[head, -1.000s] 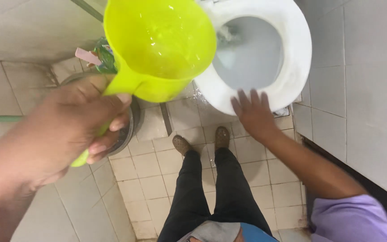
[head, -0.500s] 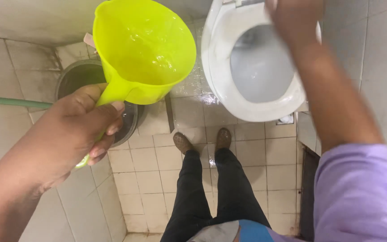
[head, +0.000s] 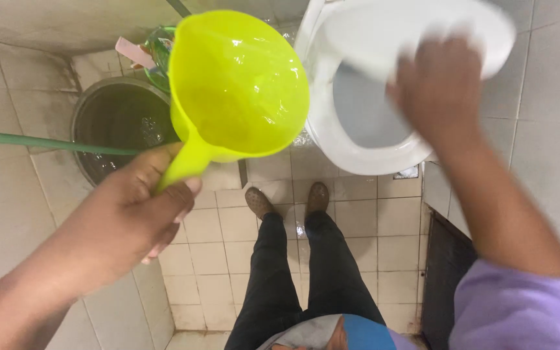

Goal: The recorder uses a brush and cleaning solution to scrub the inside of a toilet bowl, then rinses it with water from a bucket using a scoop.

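My left hand (head: 131, 220) grips the handle of a bright yellow-green plastic dipper (head: 238, 84), held up with its wet inside facing me. It hangs between a round bucket (head: 89, 97) and a white toilet (head: 358, 152). My right hand (head: 439, 87) is stretched over the bowl and holds the white toilet lid (head: 371, 39), which is blurred and tilted part way over the seat. The bowl under it is only partly visible.
The bucket holds dark water, and a green hose (head: 34, 141) runs into it from the left. A pink and green item (head: 144, 52) stands behind the dipper. My brown shoes (head: 257, 201) stand on wet pale floor tiles. A dark panel (head: 439, 279) is low on the right wall.
My right hand left the seat's front rim, reached to the back of the toilet, and now brings the lid down over the bowl. The dipper shifted slightly right.
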